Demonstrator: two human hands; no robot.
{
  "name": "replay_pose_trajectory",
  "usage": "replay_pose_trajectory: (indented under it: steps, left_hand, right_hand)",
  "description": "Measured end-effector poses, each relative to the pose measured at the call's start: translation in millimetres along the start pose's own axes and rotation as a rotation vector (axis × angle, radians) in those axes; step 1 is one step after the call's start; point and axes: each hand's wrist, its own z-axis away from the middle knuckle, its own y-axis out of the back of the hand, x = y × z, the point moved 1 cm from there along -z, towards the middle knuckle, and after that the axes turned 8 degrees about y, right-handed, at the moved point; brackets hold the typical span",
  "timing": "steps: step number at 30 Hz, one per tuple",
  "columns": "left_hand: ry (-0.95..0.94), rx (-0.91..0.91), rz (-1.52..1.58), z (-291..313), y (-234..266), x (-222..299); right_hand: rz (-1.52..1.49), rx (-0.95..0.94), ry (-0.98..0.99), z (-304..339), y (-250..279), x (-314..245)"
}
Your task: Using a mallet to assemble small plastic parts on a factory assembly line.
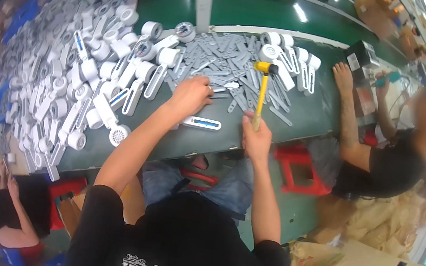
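My right hand [256,138] is closed round the yellow handle of a mallet [262,93], which stands upright with its black and yellow head raised. My left hand [192,97] reaches to the near edge of a pile of flat grey plastic strips [224,57]. Its fingers are curled down at the strips, and what they pinch is hidden. Below that hand, by my left wrist, a white slotted handle with a blue strip inside [202,123] lies flat on the green table [167,145]. The end of this handle lies close to my forearm.
Many white round-headed handheld units [85,67] are heaped to the left. Several more [290,59] stand behind the strips at right. A co-worker [404,145] sits at right near a black box [362,59]; another person [19,214] is at lower left. A red stool [301,171] stands beside me.
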Motion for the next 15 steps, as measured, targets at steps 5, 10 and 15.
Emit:
replay_pose_trajectory:
  steps: [5,10,15]
  left_hand:
    - [-0.082,0.143,0.047,0,11,3]
    - [-0.012,-0.156,0.343,48,54,46]
    - [0.027,0.248,0.222,90,60,25]
  right_hand:
    - [0.054,-0.021,0.052,4,-1,-4]
    - [0.058,-0.118,0.175,25,-23,-28]
    - [0.010,-0.157,-0.090,33,-42,-56]
